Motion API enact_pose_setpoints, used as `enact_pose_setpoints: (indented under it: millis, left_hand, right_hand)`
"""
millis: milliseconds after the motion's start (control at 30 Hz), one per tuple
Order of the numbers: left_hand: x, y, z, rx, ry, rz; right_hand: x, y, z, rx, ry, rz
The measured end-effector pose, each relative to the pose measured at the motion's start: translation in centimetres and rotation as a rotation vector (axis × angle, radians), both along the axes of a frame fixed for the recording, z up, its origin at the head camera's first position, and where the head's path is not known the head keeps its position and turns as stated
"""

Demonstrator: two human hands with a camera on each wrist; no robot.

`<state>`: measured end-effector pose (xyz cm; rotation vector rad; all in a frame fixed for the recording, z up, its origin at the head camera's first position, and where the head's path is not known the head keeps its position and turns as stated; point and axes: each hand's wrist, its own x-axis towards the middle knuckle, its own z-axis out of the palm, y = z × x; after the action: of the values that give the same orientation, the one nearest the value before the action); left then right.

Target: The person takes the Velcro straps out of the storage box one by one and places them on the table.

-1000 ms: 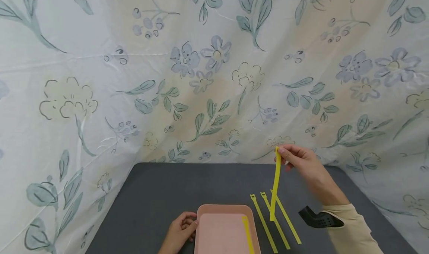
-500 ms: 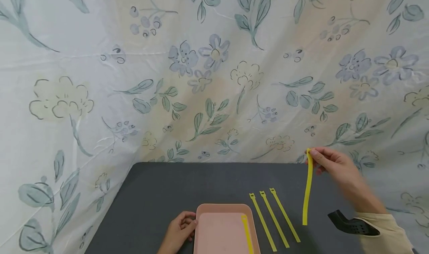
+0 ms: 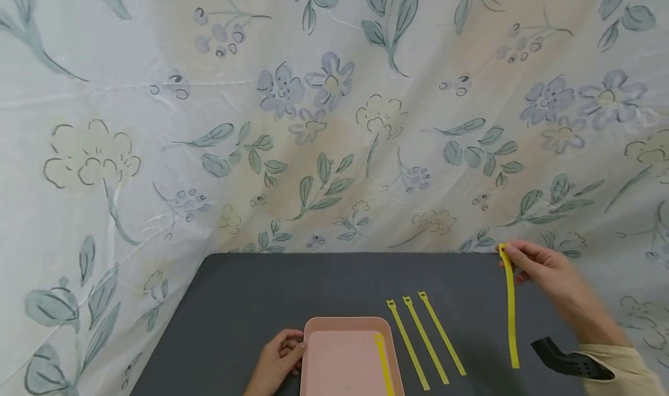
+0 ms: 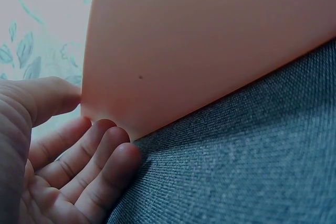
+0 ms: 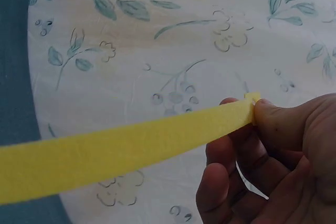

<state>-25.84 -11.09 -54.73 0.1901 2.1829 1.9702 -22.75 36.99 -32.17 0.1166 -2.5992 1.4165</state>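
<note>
My right hand (image 3: 546,271) pinches the slotted end of a yellow hook-and-loop cable tie (image 3: 510,309) between thumb and fingers, above the table's right side. Its long strap (image 5: 121,142) hangs down in the head view and crosses the right wrist view. With my left hand (image 3: 279,358), I hold the left side of a pink tray (image 3: 347,324); the left wrist view has the thumb (image 4: 55,98) at its rim and curled fingertips against its outer wall. One yellow cable tie (image 3: 383,361) lies inside the tray along its right side.
Right of the tray, three more yellow cable ties lie side by side at a slant: a near one (image 3: 409,346), a middle one (image 3: 425,341) and a far one (image 3: 442,335). The dark grey table (image 3: 251,291) ends at a floral curtain (image 3: 313,169).
My right hand has carried its cable tie to the right, away from above the three lying ties, and slightly lower. The left hand stays at the tray.
</note>
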Motion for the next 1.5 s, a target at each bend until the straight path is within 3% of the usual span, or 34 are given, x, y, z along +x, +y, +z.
enact_pose_setpoints:
  millis: [233, 700, 1067, 1500]
  left_hand:
    - [-0.1, -0.1, -0.3, 0.011, 0.002, 0.004]
    - [-0.1, -0.2, -0.1, 0.019, -0.011, -0.004]
    - [-0.3, -0.3, -0.4, 0.016, -0.023, -0.008]
    - [-0.3, -0.4, -0.2, 0.024, -0.015, -0.009]
  right_hand:
    - [-0.7, 0.2, -2.6, 0.024, -0.125, -0.054]
    - [-2.0, 0.2, -8.5, 0.01, -0.285, -0.068]
    - [-4.7, 0.2, -11.5, 0.106, -0.3, -0.072]
    - [-7.2, 0.2, -14.2, 0.079, -0.312, -0.085]
